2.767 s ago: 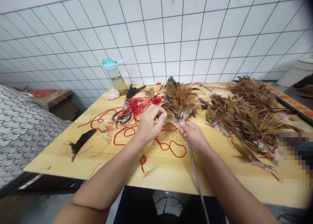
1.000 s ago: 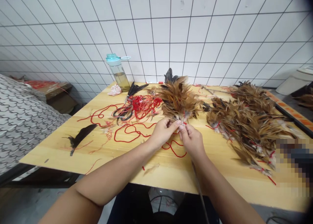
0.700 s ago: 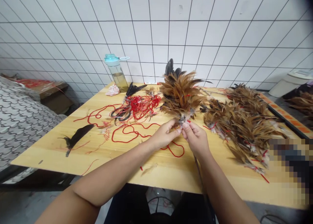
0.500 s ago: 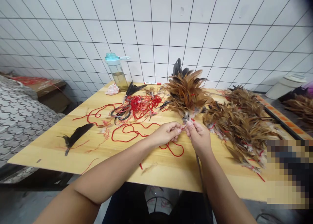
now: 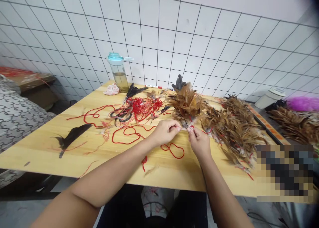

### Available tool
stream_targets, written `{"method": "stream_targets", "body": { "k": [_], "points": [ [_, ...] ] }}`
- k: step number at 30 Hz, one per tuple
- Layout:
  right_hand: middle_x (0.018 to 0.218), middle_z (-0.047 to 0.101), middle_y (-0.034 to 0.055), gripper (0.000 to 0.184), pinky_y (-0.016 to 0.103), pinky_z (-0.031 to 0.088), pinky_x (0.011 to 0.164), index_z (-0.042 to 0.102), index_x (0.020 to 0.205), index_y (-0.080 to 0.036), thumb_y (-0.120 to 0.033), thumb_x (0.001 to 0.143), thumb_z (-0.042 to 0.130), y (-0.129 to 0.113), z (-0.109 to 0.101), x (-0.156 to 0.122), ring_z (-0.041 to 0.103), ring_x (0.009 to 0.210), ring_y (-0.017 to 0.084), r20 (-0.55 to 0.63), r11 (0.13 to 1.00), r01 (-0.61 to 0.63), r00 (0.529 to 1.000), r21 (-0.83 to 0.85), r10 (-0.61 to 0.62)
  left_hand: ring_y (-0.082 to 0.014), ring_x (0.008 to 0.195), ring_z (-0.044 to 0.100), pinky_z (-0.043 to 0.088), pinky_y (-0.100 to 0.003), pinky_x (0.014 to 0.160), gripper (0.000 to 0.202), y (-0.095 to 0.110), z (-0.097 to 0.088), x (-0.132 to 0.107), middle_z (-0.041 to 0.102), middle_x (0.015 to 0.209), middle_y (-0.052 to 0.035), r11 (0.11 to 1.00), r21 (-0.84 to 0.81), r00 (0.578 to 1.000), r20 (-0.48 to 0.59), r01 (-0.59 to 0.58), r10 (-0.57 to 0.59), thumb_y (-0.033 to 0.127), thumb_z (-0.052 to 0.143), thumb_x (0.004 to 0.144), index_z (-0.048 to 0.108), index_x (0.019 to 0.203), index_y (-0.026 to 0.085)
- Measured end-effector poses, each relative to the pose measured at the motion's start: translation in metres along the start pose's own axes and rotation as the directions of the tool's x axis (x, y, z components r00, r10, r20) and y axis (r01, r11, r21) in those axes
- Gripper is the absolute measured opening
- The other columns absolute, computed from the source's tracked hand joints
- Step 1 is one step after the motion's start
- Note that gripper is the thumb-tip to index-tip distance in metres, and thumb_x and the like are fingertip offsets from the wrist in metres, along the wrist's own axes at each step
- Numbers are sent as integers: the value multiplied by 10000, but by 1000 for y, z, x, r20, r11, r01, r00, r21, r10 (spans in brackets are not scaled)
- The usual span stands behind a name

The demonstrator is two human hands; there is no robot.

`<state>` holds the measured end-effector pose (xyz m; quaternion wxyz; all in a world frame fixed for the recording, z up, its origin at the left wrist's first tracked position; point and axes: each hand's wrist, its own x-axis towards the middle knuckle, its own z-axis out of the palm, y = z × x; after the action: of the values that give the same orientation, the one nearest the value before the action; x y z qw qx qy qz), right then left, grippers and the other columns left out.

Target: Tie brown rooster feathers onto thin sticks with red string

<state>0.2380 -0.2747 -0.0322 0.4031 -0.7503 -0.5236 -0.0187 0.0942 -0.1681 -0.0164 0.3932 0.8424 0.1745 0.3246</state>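
Head view, left to right: on the pale wooden table (image 5: 37,161) lie a single black feather (image 5: 72,136) and a loose red cord (image 5: 126,134), with a snarl of red thread (image 5: 143,106) beyond them. The left hand (image 5: 165,132) comes in next, its thumb and fingers pinched closed just beside the base of a bunch of brown hackle feathers (image 5: 186,105); whether they grip a fine thread there is too small to tell. The right hand (image 5: 199,142) has thumb and forefinger closed on that base, where flecks of red thread show, and the plumes fan up and away beyond the fingertips. The bunch should weigh almost nothing, its soft barbs bending and shedding easily, so the firm bound base is the place to hold, not the plumes. Farther right, a heap of similar tied feather bunches (image 5: 231,135) lies on the table.
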Motion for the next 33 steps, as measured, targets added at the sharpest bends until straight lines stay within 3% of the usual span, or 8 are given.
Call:
{"method": "stream_targets", "body": {
  "k": [7, 10, 13, 18, 26, 33],
  "points": [
    [660, 649, 56, 333, 262, 299, 542, 653, 799, -182, -349, 932, 397, 2, -9, -6, 543, 571, 169, 96, 947, 58, 995, -315, -29, -137, 670, 515, 369, -258, 656, 154, 4, -9, 0, 603, 688, -27, 976, 136, 985, -10, -170, 173, 199, 513, 828, 652, 767, 172],
    [758, 700, 78, 274, 275, 242, 522, 678, 950, -205, -319, 929, 429, 0, -19, -11, 573, 593, 181, 148, 856, 66, 989, -513, 13, -141, 646, 488, 355, -273, 658, 190, 6, -15, -1, 562, 631, -23, 945, 213, 969, 43, -247, 244, 242, 511, 852, 655, 746, 177],
    [743, 699, 88, 251, 289, 195, 509, 677, 981, -215, -297, 925, 446, -3, -26, -18, 564, 560, 176, 140, 760, 80, 990, -646, 15, -147, 658, 482, 357, -285, 674, 252, 10, -19, -2, 552, 657, -38, 892, 274, 933, 136, -359, 334, 259, 465, 892, 658, 755, 172],
    [711, 674, 86, 229, 308, 208, 533, 670, 918, -185, -203, 914, 442, 0, -35, -31, 556, 584, 166, 152, 629, 213, 977, -748, -151, -170, 764, 513, 385, -301, 726, 278, 9, -29, -1, 600, 775, -79, 822, 327, 884, 155, -467, 441, 278, 428, 929, 665, 837, 167],
    [655, 629, 43, 241, 326, 243, 603, 675, 913, -187, -84, 865, 462, 5, -66, -45, 510, 621, 177, 320, 483, 440, 894, -757, -313, -157, 802, 538, 417, -280, 750, 239, 4, -49, 4, 617, 819, -68, 811, 382, 887, 56, -444, 459, 270, 468, 924, 683, 884, 172],
    [637, 595, 28, 247, 330, 247, 616, 679, 911, -205, -66, 851, 483, -4, -100, -46, 474, 625, 176, 442, 479, 589, 807, -651, -392, -131, 771, 573, 431, -250, 738, 163, -6, -71, 11, 633, 812, -48, 901, 279, 926, -85, -333, 368, 233, 555, 873, 700, 842, 164]
  ]
}}
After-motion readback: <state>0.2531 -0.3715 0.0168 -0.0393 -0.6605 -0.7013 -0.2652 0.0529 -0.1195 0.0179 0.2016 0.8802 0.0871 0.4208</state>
